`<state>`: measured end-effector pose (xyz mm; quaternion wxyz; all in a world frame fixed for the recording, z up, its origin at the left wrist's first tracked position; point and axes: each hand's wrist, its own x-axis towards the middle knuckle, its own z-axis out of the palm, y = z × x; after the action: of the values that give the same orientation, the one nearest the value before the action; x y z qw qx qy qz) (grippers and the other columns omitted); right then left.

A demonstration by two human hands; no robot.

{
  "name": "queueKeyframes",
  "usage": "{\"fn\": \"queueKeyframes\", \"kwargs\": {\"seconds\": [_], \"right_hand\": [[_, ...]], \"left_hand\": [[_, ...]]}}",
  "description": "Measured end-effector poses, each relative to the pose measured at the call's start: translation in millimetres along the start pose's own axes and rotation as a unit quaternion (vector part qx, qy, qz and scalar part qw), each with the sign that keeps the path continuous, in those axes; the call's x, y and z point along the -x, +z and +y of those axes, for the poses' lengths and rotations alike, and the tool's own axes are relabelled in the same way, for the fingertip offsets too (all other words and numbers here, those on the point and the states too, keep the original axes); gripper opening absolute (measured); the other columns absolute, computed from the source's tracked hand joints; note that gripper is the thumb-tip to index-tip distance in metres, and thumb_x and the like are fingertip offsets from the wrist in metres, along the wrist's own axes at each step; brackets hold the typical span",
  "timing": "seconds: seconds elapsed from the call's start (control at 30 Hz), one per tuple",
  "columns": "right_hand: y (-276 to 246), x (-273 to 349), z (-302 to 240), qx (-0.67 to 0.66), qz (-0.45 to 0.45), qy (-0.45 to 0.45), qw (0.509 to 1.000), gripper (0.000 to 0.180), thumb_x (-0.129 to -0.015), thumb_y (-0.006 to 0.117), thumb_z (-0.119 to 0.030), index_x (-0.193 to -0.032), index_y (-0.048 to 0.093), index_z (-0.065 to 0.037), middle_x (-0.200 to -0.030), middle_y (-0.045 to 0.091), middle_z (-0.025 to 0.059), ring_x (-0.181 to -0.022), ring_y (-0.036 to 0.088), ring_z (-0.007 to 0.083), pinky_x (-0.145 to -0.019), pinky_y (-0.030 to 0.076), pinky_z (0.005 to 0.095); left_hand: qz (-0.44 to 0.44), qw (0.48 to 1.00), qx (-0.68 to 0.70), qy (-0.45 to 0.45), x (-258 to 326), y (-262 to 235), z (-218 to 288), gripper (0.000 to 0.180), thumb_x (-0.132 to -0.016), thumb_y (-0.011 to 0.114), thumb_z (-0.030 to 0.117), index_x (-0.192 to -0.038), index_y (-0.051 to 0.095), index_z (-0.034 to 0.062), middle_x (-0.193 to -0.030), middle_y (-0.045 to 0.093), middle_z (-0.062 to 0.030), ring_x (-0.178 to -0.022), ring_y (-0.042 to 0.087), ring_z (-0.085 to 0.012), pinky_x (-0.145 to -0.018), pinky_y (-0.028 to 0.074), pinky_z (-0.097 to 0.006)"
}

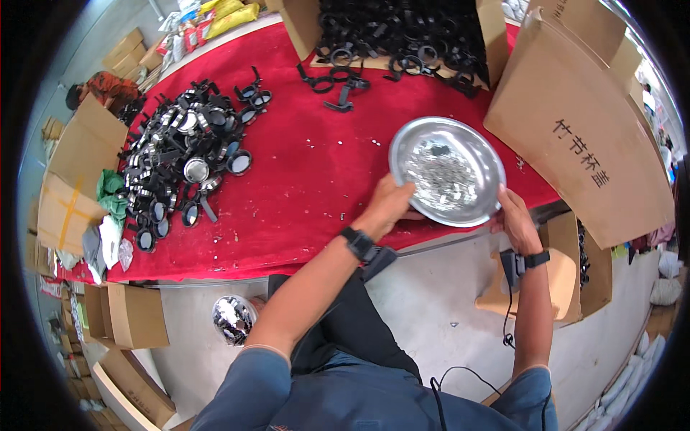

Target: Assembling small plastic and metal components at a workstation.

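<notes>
A round steel bowl [480,147] with several small shiny metal pieces in it rests at the near edge of the red-covered table [302,172]. My left hand [388,205] grips its left rim with the thumb over the edge. My right hand [514,219] holds the rim at the lower right. Both wrists wear black bands. A heap of black ring-shaped parts with shiny round inserts [180,158] lies on the cloth to the left.
An open cardboard box of black ring parts [402,36] stands at the back, with a few parts spilled before it. A large cardboard flap [575,122] leans at right. Another bowl of shiny pieces [233,320] sits on the floor. Boxes line the left; a person [104,90] crouches far left.
</notes>
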<state>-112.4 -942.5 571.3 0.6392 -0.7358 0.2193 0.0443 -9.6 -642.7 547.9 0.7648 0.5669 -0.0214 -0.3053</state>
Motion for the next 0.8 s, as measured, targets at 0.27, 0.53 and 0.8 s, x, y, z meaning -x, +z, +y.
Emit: {"fn": "queueKeyframes", "kwargs": {"seconds": [0.27, 0.53, 0.8], "right_hand": [[-61, -35, 80, -0.085, 0.174, -0.071, 0.979, 0.028, -0.106, 0.062, -0.026, -0.125, 0.065, -0.006, -0.097, 0.070, 0.0019, -0.071, 0.065, 0.0130, -0.054, 0.052, 0.0304], [-77, -59, 90, -0.088, 0.191, -0.059, 0.976, 0.031, -0.108, 0.059, -0.034, -0.126, 0.066, -0.009, -0.097, 0.070, 0.0004, -0.069, 0.062, 0.0117, -0.052, 0.044, 0.0281], [-71, -7, 60, 0.082, 0.431, -0.230, 0.869, 0.060, -0.116, 0.055, -0.051, -0.135, 0.069, 0.004, -0.108, 0.077, 0.0122, -0.080, 0.066, 0.0186, -0.063, 0.050, 0.0329]], "left_hand": [[-0.112, 0.990, 0.082, -0.003, -47, 57, -33, 0.060, -0.110, 0.070, 0.034, -0.156, 0.039, 0.0109, -0.148, 0.063, -0.0203, -0.127, 0.070, -0.0382, -0.100, 0.063, -0.061], [-0.129, 0.989, -0.043, 0.060, 76, -19, -49, 0.064, -0.109, 0.072, 0.038, -0.152, 0.056, -0.0082, -0.123, 0.077, -0.0184, -0.100, 0.078, -0.0204, -0.083, 0.066, -0.036], [0.459, 0.831, -0.310, 0.050, 413, -232, -126, 0.041, -0.101, 0.079, 0.032, -0.128, 0.078, 0.0004, -0.106, 0.083, -0.0157, -0.092, 0.080, -0.0210, -0.084, 0.062, -0.035]]}}
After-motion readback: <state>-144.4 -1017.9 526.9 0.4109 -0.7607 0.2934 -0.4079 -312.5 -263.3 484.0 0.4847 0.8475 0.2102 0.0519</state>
